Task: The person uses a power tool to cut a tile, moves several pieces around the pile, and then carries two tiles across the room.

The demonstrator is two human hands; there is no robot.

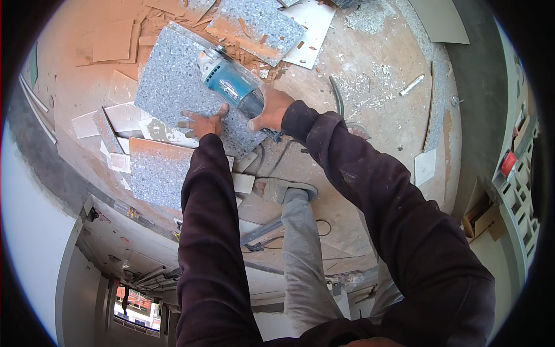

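My right hand (272, 108) is wrapped round the dark rear body of a teal angle grinder (232, 82). The grinder's metal head points up and left, over the far right edge of a grey speckled tile (165, 75). Its disc is hard to make out. My left hand (203, 124) lies on the near part of that tile with its fingers spread, just left of the grinder. From the grinder's rear end a dark cord (281, 157) runs down toward my foot.
More speckled tiles lie beyond (260, 29) and nearer on the left (155, 173), among orange dust and broken strips. A white tube (411, 85) lies on the floor to the right. My sandalled foot (286, 189) stands close to the tile. A red-topped object (508, 165) is at the far right.
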